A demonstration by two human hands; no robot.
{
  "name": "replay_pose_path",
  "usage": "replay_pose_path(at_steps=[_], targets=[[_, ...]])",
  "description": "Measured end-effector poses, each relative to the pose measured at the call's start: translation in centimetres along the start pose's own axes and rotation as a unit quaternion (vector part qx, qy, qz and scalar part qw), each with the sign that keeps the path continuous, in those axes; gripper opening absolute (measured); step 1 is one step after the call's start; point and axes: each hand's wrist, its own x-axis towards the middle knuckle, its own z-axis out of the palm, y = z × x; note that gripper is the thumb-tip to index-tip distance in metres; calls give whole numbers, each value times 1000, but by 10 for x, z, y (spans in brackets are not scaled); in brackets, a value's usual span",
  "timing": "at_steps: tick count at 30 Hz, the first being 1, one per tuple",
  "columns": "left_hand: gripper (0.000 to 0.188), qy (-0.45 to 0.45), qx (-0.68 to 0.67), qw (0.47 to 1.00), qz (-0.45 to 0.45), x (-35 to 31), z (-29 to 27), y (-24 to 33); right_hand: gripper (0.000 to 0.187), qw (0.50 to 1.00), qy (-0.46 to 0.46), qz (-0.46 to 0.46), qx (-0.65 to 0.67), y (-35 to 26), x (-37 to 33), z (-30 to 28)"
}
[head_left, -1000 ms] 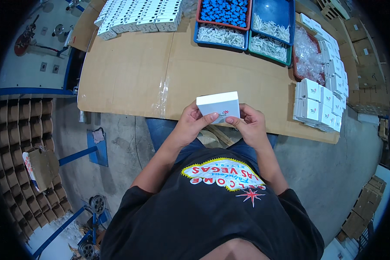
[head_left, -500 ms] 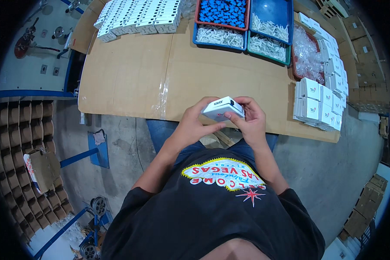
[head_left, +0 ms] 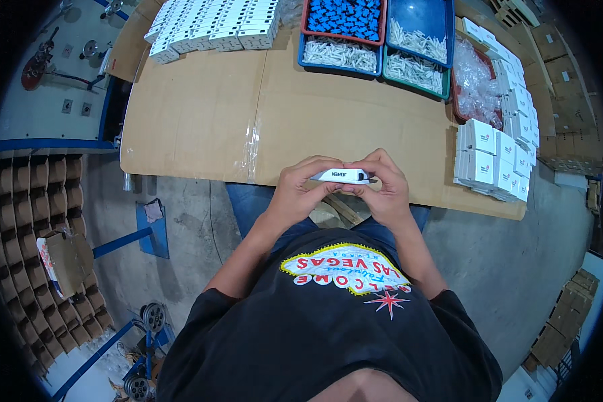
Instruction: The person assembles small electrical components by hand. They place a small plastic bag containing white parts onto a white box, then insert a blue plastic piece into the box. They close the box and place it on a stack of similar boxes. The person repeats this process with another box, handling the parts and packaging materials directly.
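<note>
A small white box is held between both hands just over the near edge of the cardboard-covered table. One narrow side faces up, with dark print and a black mark near its right end. My left hand is closed on the box's left end, thumb on the near side and fingers on the far side. My right hand pinches the right end in the same way. The fingertips of both hands nearly meet behind the box. Its underside is hidden.
Rows of white boxes stand at the far left of the table. A red tray of blue pieces and blue and green trays of white pieces sit at the back. Clear plastic bags and stacked white boxes are on the right.
Both hands have turned the white box, so its narrow printed side now faces up instead of its broad face. My left fingers have come over its far edge.
</note>
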Motion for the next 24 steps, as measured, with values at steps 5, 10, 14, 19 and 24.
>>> replay_pose_path(at_steps=[5, 10, 14, 19, 24], targets=[[27, -10, -63, 997, -48, -1, -1, 0, 36, 999, -15, 8, -27, -4, 3, -2], [30, 13, -247, 960, -130, -4, -8, -4, 42, 996, -31, 43, 77, 1, 2, -7], [32, -23, -236, 964, -119, 1, -14, -7, 36, 992, -30, 76, 98, 1, -7, -7], [32, -21, -236, 963, -129, 1, -14, -6, 33, 999, -17, 38, 19, -2, -5, -7], [31, -29, -244, 960, -138, 2, -16, -7, 39, 999, -10, 15, 38, 5, -4, -4]])
